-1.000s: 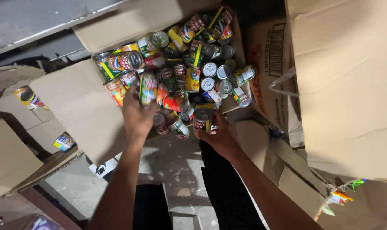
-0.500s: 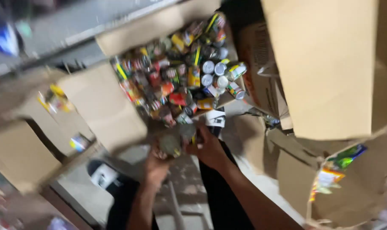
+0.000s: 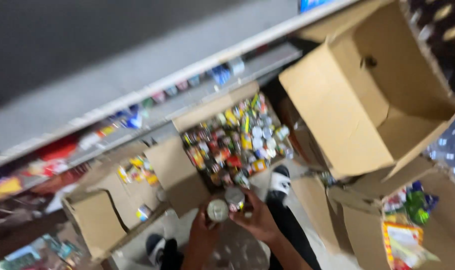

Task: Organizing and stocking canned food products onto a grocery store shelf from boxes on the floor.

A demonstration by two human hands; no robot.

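Head camera view, blurred, looking down at a person's two bare hands at the bottom centre. Left hand [image 3: 203,231] has its fingers wrapped around a can [image 3: 217,210] with a pale silver top. Right hand [image 3: 257,217] has its fingers closed around a second can [image 3: 234,198], held just beside the first, the two nearly touching. Both cans sit just in front of an open cardboard box [image 3: 175,172] packed full of small colourful cans [image 3: 237,140], on the floor. Below the hands, two dark shoes with white markings [image 3: 279,182] stand on the pale floor [image 3: 227,250]. To the left, another open box [image 3: 95,220] holds a few items. To the right, a big empty cardboard box [image 3: 352,110] lies tilted, with a box of bright packets [image 3: 407,225] beneath it. Farther back runs a long pale shelf edge [image 3: 197,72] with blurred goods below it.
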